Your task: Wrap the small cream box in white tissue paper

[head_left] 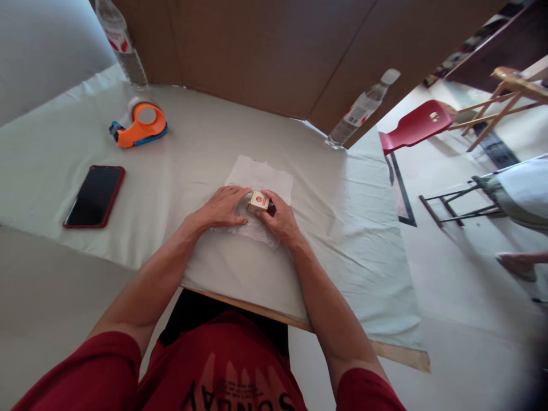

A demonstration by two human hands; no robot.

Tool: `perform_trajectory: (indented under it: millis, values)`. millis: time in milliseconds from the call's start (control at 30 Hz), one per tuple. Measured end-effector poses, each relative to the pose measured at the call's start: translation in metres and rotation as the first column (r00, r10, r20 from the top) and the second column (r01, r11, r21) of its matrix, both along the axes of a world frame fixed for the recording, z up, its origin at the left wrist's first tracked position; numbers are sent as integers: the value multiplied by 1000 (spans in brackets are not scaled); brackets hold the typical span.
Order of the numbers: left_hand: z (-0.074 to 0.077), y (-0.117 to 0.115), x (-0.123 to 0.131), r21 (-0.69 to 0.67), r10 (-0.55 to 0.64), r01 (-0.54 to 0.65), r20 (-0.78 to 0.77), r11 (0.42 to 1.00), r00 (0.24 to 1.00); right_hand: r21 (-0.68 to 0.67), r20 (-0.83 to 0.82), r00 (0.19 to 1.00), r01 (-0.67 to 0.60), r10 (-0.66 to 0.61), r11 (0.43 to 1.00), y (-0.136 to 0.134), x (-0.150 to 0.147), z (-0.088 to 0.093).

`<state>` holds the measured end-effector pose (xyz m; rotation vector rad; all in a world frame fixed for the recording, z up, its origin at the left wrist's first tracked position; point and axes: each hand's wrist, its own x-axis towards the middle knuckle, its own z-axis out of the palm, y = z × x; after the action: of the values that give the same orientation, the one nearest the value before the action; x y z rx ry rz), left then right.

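A small cream box with a red mark sits on clear bubble wrap at the middle of the cloth-covered table. My right hand is closed around the box from the right. My left hand lies flat with fingers stretched out, pressing the wrap just left of the box. A white sheet of paper lies under and behind the wrap.
An orange tape dispenser and a red-cased phone lie at the left. Two plastic water bottles stand along the brown back wall. A red chair, wooden furniture and another person's foot are on the right.
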<state>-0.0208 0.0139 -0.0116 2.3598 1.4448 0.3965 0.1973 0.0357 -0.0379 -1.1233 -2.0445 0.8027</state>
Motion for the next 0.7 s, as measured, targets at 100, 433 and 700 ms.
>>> perform_trajectory:
  millis: [100,433,700]
  values:
    - [-1,0,0,0,-3,3,13,1000,1000,-4,-9,1000,6,-6,1000,-1,0,0]
    - [-3,0,1,36,6,-8,40,999,999,-39,-32,999,-7,6,999,-3,-3,-2]
    - [-2,2,-2,14,47,-49,122,999,991,123,7,994,107,-109,987,-11,14,23]
